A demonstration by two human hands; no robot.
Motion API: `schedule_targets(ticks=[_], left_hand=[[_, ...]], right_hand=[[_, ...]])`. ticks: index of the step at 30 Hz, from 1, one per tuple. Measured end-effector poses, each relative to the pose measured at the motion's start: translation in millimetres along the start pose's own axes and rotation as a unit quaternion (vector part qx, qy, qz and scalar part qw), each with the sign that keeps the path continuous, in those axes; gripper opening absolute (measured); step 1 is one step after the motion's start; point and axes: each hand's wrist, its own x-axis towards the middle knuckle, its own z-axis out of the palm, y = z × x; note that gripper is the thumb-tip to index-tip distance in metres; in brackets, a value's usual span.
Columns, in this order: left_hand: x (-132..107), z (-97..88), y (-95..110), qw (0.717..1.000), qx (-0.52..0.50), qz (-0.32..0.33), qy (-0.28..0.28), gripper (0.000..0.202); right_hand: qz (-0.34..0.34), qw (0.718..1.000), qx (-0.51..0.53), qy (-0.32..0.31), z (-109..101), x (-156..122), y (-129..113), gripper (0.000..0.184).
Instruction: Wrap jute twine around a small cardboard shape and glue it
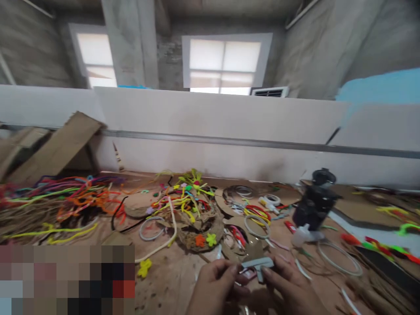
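Note:
Low in the head view, my left hand (215,284) and my right hand (292,286) are close together above the table. Between them is a small grey-blue piece (259,263), roughly T-shaped, whose exact kind I cannot make out. My right thumb and fingers pinch its right side. The left thumb and fingers are closed at its other end, where a bit of shiny metal shows. Just beyond the hands sits a brown twine-wrapped wreath (197,246), with an orange flower (200,240) and a yellow flower (211,239) on its front.
Colourful pipe cleaners (88,201) lie heaped at the left. On the right stand a black container (315,208) and a small white bottle (300,236). Pale rings (257,226) are scattered about. Cardboard (59,146) leans against the white partition (213,113). A blurred patch covers the lower left.

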Motion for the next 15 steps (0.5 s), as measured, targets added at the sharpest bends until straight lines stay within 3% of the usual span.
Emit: schedule_targets(ticks=[6, 10, 15], left_hand=[[-10.5, 6.7, 8.8, 0.998, -0.006, -0.011, 0.057, 0.058], [-8.9, 8.5, 7.0, 0.997, -0.013, 0.0, 0.07, 0.062], [-4.7, 7.1, 3.2, 0.997, -0.009, -0.006, 0.08, 0.062]], right_hand=[[-0.042, 0.998, 0.037, -0.01, 13.8, -0.6, -4.6, 0.036], [0.0, 0.991, 0.107, -0.074, 21.9, -2.1, 0.6, 0.036], [-0.008, 0.993, 0.058, -0.099, 23.3, -4.1, 1.7, 0.036]])
